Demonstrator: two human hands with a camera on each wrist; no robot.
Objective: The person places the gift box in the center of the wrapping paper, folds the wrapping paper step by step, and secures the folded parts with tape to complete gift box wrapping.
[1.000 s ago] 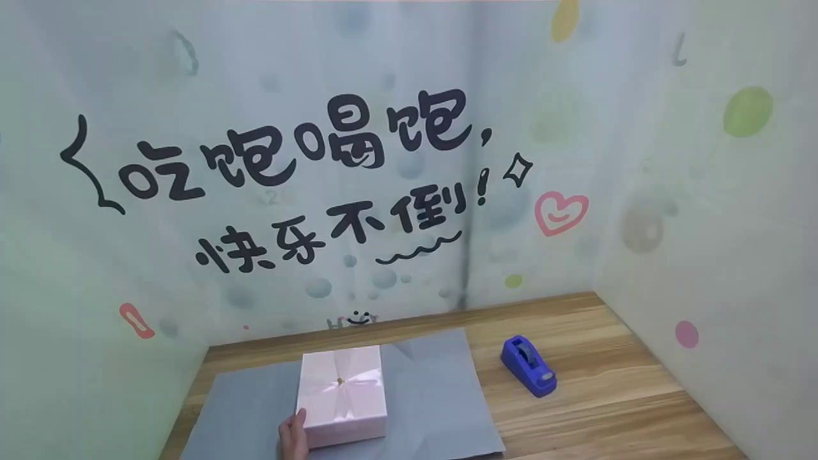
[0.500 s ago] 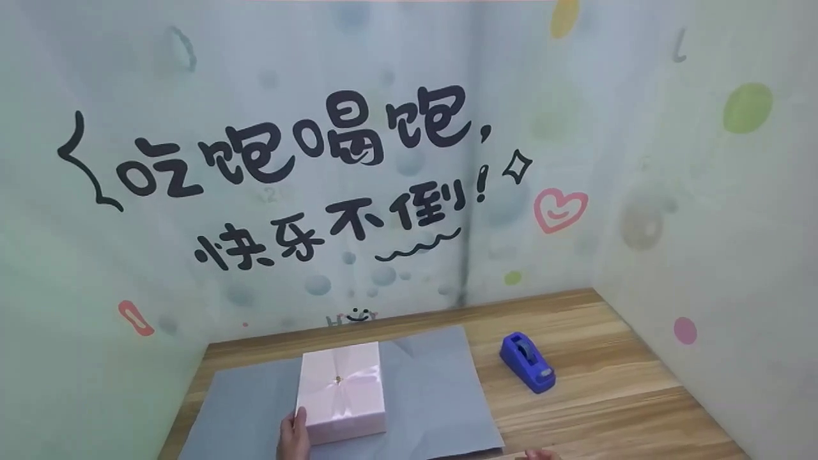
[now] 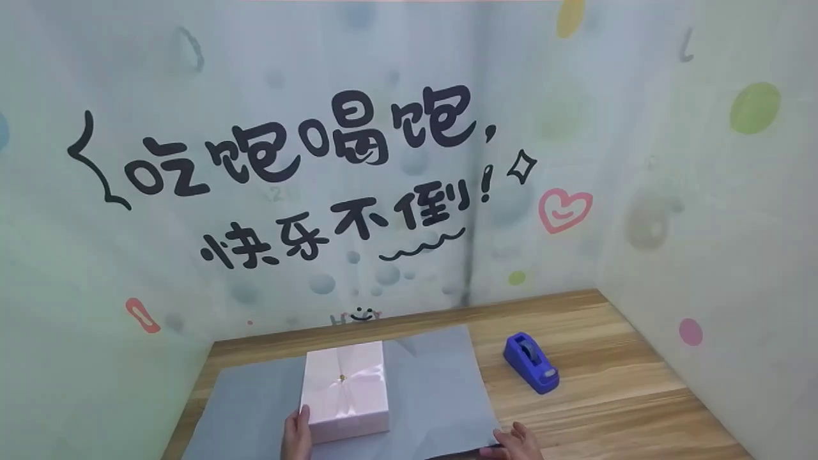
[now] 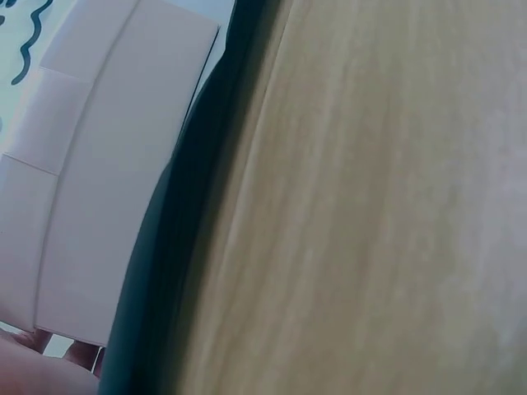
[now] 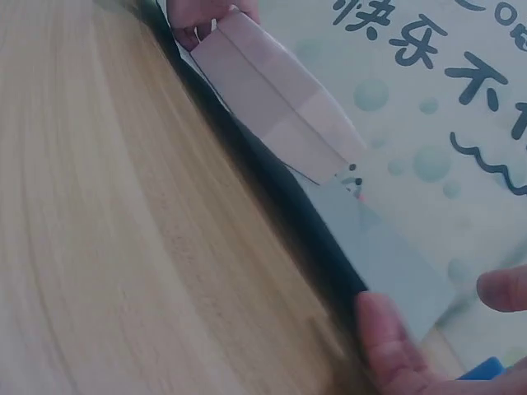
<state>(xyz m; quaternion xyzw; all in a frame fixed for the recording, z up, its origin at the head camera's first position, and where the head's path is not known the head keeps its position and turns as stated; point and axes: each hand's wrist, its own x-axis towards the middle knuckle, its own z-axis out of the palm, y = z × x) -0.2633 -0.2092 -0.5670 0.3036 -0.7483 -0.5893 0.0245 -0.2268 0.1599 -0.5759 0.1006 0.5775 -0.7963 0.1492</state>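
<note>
Both hands are being cut off by the frame's lower edge. The left hand [image 3: 296,436] is resting against the near left side of one pink box [image 3: 345,397], its finger curl hidden. The right hand [image 3: 516,443] is pinching the near right corner of one grey paper sheet [image 3: 434,390] under the box. One blue tape dispenser [image 3: 530,362] is sitting beyond the pinch, with bare table [image 3: 613,396] around it.

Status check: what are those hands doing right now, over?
Left hand holds pink box. Right hand pinches grey paper corner. Nothing in the way.
</note>
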